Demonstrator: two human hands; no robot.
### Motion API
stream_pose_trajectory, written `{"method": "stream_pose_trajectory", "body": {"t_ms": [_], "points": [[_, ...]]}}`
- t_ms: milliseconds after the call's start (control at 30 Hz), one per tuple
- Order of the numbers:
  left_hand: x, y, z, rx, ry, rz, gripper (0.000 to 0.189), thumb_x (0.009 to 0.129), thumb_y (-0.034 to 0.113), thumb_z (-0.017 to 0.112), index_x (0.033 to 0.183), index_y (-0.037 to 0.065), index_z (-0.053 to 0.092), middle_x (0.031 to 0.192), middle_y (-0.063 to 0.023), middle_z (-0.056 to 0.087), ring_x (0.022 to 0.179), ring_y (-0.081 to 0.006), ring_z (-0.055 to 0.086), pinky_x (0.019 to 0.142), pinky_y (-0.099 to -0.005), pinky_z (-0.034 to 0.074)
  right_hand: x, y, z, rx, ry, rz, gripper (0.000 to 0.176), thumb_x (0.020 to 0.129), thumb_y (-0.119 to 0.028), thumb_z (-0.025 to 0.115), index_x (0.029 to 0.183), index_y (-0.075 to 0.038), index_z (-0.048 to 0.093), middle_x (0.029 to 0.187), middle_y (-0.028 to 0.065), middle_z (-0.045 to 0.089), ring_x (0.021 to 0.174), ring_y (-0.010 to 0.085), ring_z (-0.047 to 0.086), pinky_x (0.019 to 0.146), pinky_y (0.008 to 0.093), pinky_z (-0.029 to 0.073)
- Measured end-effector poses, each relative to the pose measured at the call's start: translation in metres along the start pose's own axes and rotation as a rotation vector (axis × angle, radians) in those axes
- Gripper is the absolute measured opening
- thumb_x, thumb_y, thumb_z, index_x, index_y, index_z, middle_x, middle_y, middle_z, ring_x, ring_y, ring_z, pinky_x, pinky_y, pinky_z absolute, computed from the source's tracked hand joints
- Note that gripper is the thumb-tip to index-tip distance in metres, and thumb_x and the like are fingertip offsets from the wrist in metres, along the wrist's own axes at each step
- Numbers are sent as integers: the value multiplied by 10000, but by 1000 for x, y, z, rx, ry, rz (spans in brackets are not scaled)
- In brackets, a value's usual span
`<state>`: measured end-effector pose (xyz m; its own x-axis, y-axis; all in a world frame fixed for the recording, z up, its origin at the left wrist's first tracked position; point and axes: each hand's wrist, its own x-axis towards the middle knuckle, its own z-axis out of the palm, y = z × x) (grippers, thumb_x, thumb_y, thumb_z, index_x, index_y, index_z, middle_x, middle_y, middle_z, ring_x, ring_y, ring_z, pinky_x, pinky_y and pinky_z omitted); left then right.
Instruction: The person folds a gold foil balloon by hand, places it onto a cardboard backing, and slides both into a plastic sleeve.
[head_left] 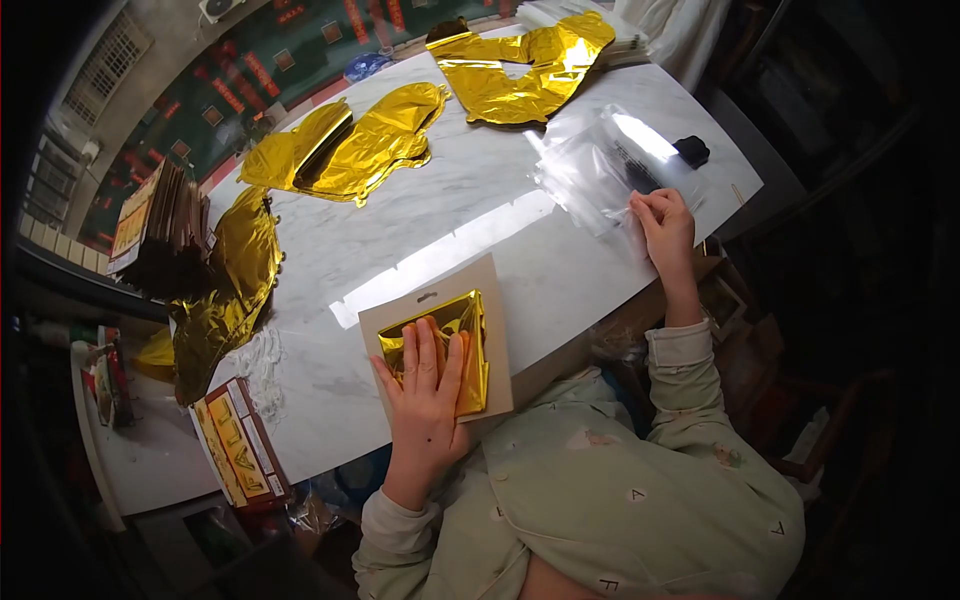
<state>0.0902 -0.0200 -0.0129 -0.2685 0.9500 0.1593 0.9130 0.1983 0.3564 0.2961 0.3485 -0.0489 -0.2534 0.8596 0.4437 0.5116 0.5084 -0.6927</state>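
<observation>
My left hand [425, 390] lies with fingers spread on a folded gold foil piece [468, 330], which rests on a beige card [495, 350] with a hanging slot at its top edge. At the right side of the table, my right hand [665, 225] pinches the edge of a clear plastic bag from a stack of clear bags [590, 175]. A small black object [691, 151] sits just beyond the bags.
Gold foil balloons lie flat at the back [530, 85], back left [365, 140] and left [240, 270] of the marble table [400, 230]. Stacked cards [160, 225], white strings [262, 370] and a printed card pack [240, 445] are on the left.
</observation>
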Motion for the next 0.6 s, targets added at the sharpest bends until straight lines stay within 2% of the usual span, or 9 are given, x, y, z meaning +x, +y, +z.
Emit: {"method": "stream_pose_trajectory", "body": {"t_ms": [67,233,433,500,600], "points": [[-3,-2,3,-74,100,4,803,850,198,553,1631,67,423,1718,-305,246,1610,-482,203,1211,-775,1,4,1,-1,21,-13,36,186,945,-171,816,995,8,806,885,57,656,670,113,565,625,275,465],[-3,-2,3,-46,88,12,794,861,204,554,1631,63,420,1715,-304,254,1609,-480,208,1215,-772,9,11,10,-3,96,-54,91,217,945,-198,817,970,16,797,863,77,667,698,135,593,661,286,488],[0,2,-1,-20,35,23,816,833,194,577,1629,84,431,1716,-297,262,1611,-462,217,1213,-779,17,5,-11,0,-91,-19,20,203,928,-214,829,968,-17,797,875,86,651,733,173,620,698,311,507],[1,3,-4,-27,27,22,821,826,189,582,1627,90,437,1716,-294,263,1611,-458,219,1212,-780,20,-2,-28,2,-243,19,-45,195,909,-212,843,966,-31,796,882,77,647,737,186,628,698,317,512],[1,4,-6,-28,3,17,815,827,190,588,1624,96,445,1717,-292,265,1610,-458,224,1213,-780,24,-2,-27,2,-163,4,-19,192,898,-201,849,981,-35,800,901,66,660,735,178,640,683,315,512]]}}
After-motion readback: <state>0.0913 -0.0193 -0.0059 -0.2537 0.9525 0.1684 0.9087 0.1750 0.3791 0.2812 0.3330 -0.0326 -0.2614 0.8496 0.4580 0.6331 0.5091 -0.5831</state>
